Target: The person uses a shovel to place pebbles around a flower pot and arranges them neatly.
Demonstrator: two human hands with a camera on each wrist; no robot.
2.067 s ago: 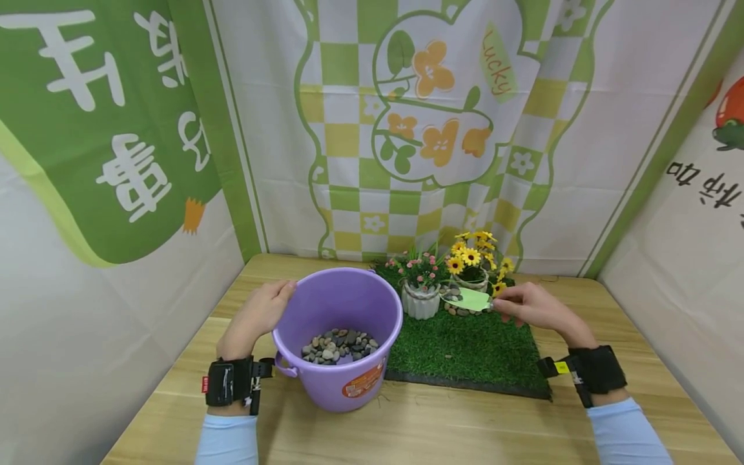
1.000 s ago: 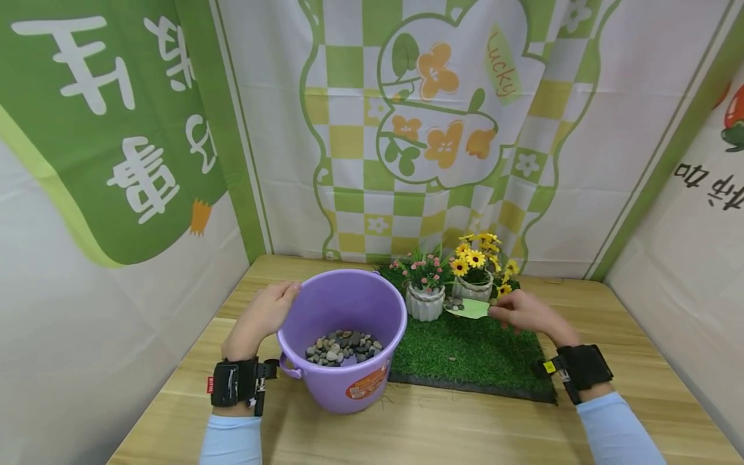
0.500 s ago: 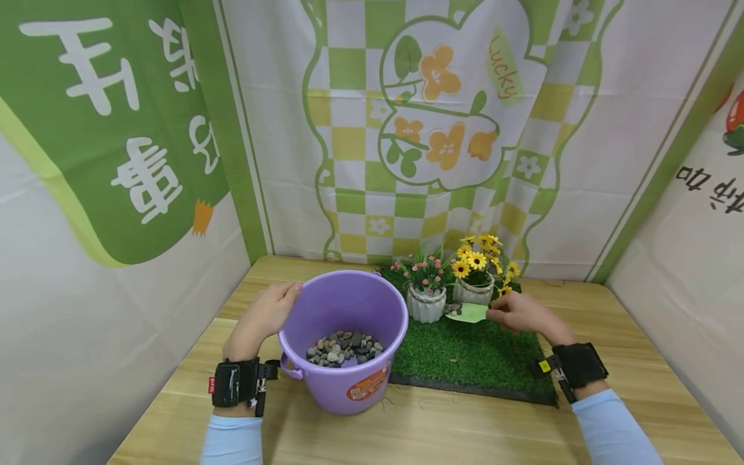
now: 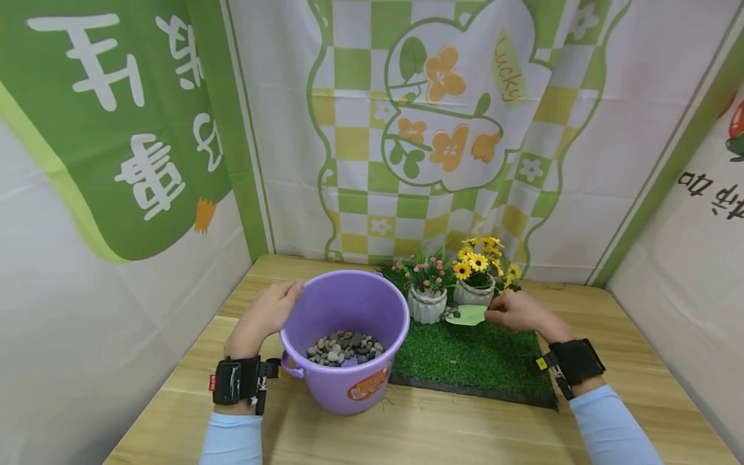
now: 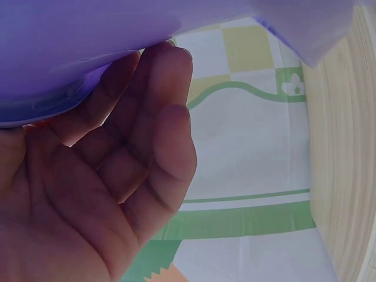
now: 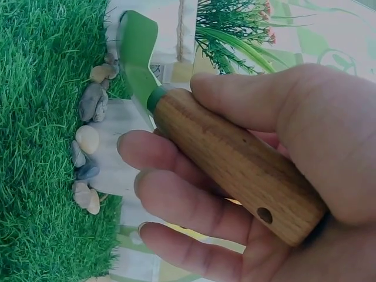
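Observation:
My left hand (image 4: 264, 315) grips the rim of a purple bucket (image 4: 322, 385), which has pebbles (image 4: 343, 349) on its bottom; in the left wrist view its fingers (image 5: 173, 135) curl against the bucket wall. My right hand (image 4: 523, 313) holds a small garden trowel by its wooden handle (image 6: 229, 161). The trowel's pale green blade (image 4: 469, 315) points left, low over the artificial grass mat (image 4: 465, 361), with a few stones (image 4: 451, 313) at its tip. In the right wrist view a row of pebbles (image 6: 88, 139) lies on the grass along the pots.
Behind the blade stand a white pot with pink flowers (image 4: 427, 305) and another with yellow flowers (image 4: 473, 292). The bucket stands on the wooden table (image 4: 442, 433), left of the mat. Printed cloth (image 4: 372, 161) hangs behind and on both sides.
The right hand has brought the trowel lower and slightly toward me, its blade tilting. Stones that lay on the blade are now at its tip, by the pink-flower pot. The left hand stays on the rim.

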